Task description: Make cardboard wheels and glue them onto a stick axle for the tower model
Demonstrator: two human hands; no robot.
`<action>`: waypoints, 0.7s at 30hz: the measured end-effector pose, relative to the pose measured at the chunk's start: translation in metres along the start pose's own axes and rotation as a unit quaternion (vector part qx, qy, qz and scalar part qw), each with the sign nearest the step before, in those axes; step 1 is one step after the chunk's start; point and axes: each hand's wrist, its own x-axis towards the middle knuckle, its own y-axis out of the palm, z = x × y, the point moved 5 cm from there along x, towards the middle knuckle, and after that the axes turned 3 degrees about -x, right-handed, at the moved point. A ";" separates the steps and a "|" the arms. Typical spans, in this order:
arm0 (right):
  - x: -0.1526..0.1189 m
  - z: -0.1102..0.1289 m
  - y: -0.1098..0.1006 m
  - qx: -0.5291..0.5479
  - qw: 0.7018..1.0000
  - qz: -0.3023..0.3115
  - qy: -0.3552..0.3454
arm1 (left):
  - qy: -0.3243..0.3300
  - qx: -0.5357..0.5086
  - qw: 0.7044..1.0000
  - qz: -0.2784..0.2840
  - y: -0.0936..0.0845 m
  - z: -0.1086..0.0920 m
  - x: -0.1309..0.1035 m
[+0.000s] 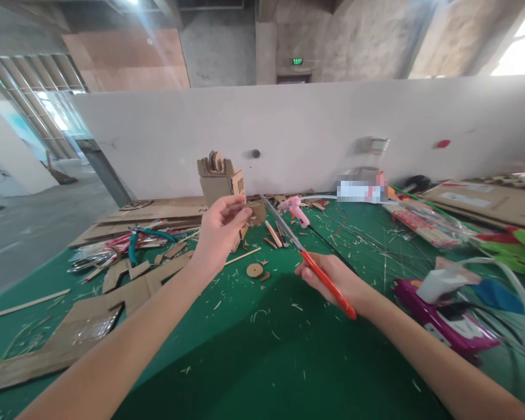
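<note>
My left hand (pixel 223 227) is closed, pinching a round cardboard disc (pixel 256 214) by its edge between thumb and fingers. In my right hand (pixel 330 277) is a pair of scissors (pixel 321 274) with red-orange handles, its blades pointing up and away to the left, close to the disc. The blades look shut or nearly so. Just behind my left hand stands a cardboard box structure (pixel 219 185) with small cardboard wheels on top. A smaller cardboard disc (pixel 254 270) with a centre hole lies on the green table between my hands.
A pink glue gun (pixel 295 210) rests beyond the scissors. Teal-handled pliers (pixel 133 245) and cardboard scraps (pixel 87 321) lie at left, beside a wooden stick (pixel 30 303). A magenta power strip (pixel 446 321) with cables sits at right. A white partition (pixel 297 134) rises behind the green table (pixel 245 361).
</note>
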 end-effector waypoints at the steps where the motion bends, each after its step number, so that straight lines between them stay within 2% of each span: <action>1: 0.000 0.001 0.000 0.006 1.000 0.011 -0.006 | 0.002 0.000 1.000 0.003 0.000 0.000 0.000; 4: -0.001 0.003 0.001 0.014 0.999 0.042 -0.014 | -0.004 -0.004 1.000 0.009 0.001 0.000 0.000; 9: -0.001 0.004 0.003 0.013 0.998 0.053 -0.015 | -0.019 -0.015 1.000 0.009 0.000 0.000 0.000; 16: 0.001 0.001 0.005 -0.017 0.998 0.052 0.030 | -0.025 -0.006 1.000 0.004 0.000 0.004 -0.001; 21: 0.002 -0.003 0.005 -0.048 0.998 0.030 0.030 | -0.027 -0.021 0.999 0.008 0.001 0.004 -0.001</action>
